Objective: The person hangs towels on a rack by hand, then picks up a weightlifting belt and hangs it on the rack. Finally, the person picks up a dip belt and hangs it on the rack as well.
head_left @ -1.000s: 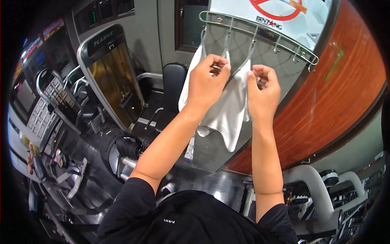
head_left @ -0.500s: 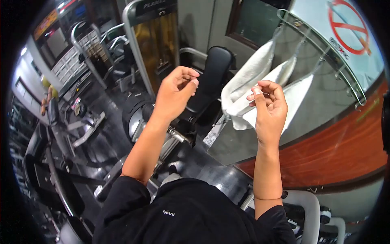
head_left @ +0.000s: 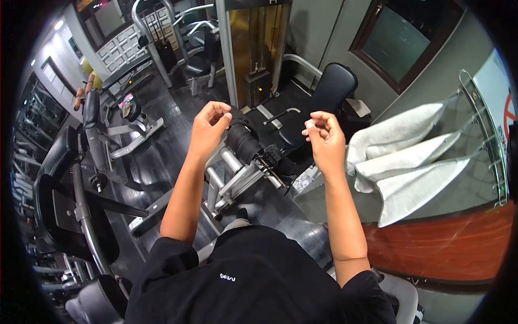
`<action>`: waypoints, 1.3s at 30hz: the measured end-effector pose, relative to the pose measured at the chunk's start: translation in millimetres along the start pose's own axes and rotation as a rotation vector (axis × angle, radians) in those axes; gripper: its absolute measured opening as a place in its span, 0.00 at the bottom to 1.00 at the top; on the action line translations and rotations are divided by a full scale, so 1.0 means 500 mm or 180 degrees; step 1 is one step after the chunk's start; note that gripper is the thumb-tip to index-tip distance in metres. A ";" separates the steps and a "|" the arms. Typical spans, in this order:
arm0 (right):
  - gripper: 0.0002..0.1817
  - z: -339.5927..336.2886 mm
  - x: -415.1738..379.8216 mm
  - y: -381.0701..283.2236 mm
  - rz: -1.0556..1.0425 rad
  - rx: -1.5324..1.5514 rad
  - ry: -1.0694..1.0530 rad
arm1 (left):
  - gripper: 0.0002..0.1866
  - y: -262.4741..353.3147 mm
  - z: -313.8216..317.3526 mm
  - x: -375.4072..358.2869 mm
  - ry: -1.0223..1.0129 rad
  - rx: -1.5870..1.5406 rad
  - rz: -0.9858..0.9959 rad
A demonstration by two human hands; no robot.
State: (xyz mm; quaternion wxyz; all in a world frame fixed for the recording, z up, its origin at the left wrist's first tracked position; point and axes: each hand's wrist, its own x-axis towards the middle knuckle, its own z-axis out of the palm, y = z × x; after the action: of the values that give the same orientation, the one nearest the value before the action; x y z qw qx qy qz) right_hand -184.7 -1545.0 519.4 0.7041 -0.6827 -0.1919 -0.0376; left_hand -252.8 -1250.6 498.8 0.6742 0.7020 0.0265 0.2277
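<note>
Both hands are raised in front of the chest with fingers curled. My left hand (head_left: 209,129) has its thumb near the bent fingers, and anything between them is too small to make out. Below and right of it is a black padded roller (head_left: 244,141) on a gym machine. My right hand (head_left: 326,141) is curled the same way, thumb near the fingertips, its contents not discernible. White towels (head_left: 402,135) hang to its right from a metal rack (head_left: 488,137). Behind the hands stands a black padded seat back (head_left: 335,86).
A weight-stack machine (head_left: 259,48) is ahead. On the left are a bench machine (head_left: 94,124) and a large black pad (head_left: 65,216). A dark-framed window (head_left: 399,40) is at the upper right, above a reddish wood panel (head_left: 442,251).
The view has turned, so the towels and rack appear farther right. My right hand has shifted left in view and no longer overlaps the towels. The black roller shows more fully.
</note>
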 end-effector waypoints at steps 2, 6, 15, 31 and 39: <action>0.14 0.040 0.024 0.051 0.0098 -0.0138 -0.0084 | 0.06 -0.040 -0.043 0.017 0.0105 0.0099 -0.0102; 0.13 0.123 0.073 0.131 0.0246 -0.0419 -0.0219 | 0.07 -0.124 -0.121 0.057 0.0343 0.0361 -0.0138; 0.14 0.311 0.166 0.313 0.0367 -0.0974 -0.0502 | 0.22 -0.358 -0.289 0.140 0.0222 0.1399 -0.0314; 0.47 0.532 0.216 0.539 -0.0287 -0.3234 -0.2266 | 0.81 -0.563 -0.347 0.192 -0.0984 0.2638 -0.0765; 0.45 0.531 0.230 0.535 -0.0459 -0.3098 -0.2163 | 0.71 -0.511 -0.340 0.207 -0.0777 0.2319 -0.0697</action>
State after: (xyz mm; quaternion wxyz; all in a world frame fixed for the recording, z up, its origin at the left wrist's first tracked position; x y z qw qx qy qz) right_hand -52.4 -1244.7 301.3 0.2052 -0.8858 -0.4130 0.0516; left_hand -151.7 -1033.1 281.1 0.3995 0.9101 0.0998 0.0452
